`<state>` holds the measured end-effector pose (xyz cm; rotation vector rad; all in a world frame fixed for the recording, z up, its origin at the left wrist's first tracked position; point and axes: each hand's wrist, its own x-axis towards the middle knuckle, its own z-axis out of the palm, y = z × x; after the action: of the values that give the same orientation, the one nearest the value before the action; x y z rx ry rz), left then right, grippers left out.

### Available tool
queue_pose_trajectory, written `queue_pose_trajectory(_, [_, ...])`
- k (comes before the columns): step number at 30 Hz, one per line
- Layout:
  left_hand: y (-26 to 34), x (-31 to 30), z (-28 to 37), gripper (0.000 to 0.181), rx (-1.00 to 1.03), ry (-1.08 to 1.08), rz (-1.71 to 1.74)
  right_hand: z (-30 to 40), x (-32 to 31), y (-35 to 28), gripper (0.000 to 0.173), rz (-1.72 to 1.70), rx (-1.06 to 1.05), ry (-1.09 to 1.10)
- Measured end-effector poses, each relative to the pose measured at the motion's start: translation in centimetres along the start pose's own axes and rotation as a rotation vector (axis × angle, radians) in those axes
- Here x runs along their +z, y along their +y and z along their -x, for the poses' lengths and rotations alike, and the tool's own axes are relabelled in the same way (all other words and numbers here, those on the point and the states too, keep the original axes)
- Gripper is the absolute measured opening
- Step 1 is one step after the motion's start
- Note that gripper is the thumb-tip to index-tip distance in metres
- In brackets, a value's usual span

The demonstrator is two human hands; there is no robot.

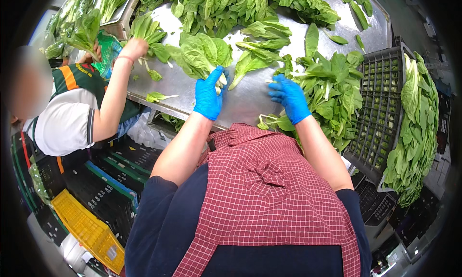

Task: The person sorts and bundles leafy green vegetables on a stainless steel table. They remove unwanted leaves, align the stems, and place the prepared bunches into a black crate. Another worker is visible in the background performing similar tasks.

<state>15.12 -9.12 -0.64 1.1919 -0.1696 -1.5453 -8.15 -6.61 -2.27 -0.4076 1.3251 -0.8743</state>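
Note:
A bunch of leafy greens (205, 53) is gripped by its pale stems in my left hand (210, 96), which wears a blue glove. My right hand (290, 98), gloved the same way, hovers over the metal table (245, 100) with its fingers apart. A small pale stem end (269, 81) shows at its fingertips; whether they touch it cannot be told. Between my hands and a little farther off lie several loose heads of greens (249, 65). Right beside my right hand spreads a pile of leaves (332, 85).
A large heap of greens (223, 6) covers the table's far side. At right stands a black plastic crate (377, 107) filled with greens (415, 132). On the left, a co-worker's hand (135, 47) reaches over more greens. Black crates (104, 190) and a yellow crate (88, 230) sit lower left.

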Motion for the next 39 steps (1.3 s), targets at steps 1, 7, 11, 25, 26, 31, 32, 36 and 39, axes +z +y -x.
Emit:
queue_pose_trajectory(1, [-0.9, -2.0, -1.6, 0.012, -0.003, -0.029, -0.057, -0.4, 0.6, 0.2, 0.037, 0.122, 0.052, -0.045])
queue_pose_trajectory(7, [-3.4, -3.5, -3.4, 0.008, -0.193, -0.169, -0.051, -4.8, 3.7, 4.1, 0.032, 0.470, -0.011, -0.240])
queue_pose_trajectory(11, [-3.8, -2.3, -1.3, 0.028, -0.381, -0.194, 0.044, -4.8, 3.6, 4.0, 0.032, 0.557, 0.093, -0.173])
queue_pose_trajectory(25, [-1.3, -3.0, 1.9, 0.041, -0.220, -0.285, 0.255, 3.3, 0.2, -0.6, 0.030, 0.145, -0.040, -0.413])
queue_pose_trajectory(26, [-1.5, -2.7, 2.3, 0.042, -0.216, -0.287, 0.251, 3.6, 0.5, -0.9, 0.031, 0.170, -0.071, -0.396])
queue_pose_trajectory(31, [-2.3, -1.5, 4.1, 0.047, -0.273, -0.355, 0.207, 4.9, 2.9, -1.9, 0.035, 0.249, -0.181, -0.373])
queue_pose_trajectory(32, [-2.0, -1.2, 4.9, 0.050, -0.275, -0.388, 0.189, 5.3, 3.9, -2.4, 0.034, 0.318, -0.230, -0.365])
queue_pose_trajectory(36, [-0.4, -0.1, 6.6, 0.048, -0.267, -0.327, -0.023, 4.3, 5.9, -1.8, 0.041, 1.094, -0.463, -0.261])
queue_pose_trajectory(39, [-0.7, -2.2, 5.2, 0.042, -0.221, -0.341, -0.154, 3.6, 6.6, -1.3, 0.050, 1.288, -0.603, -0.271])
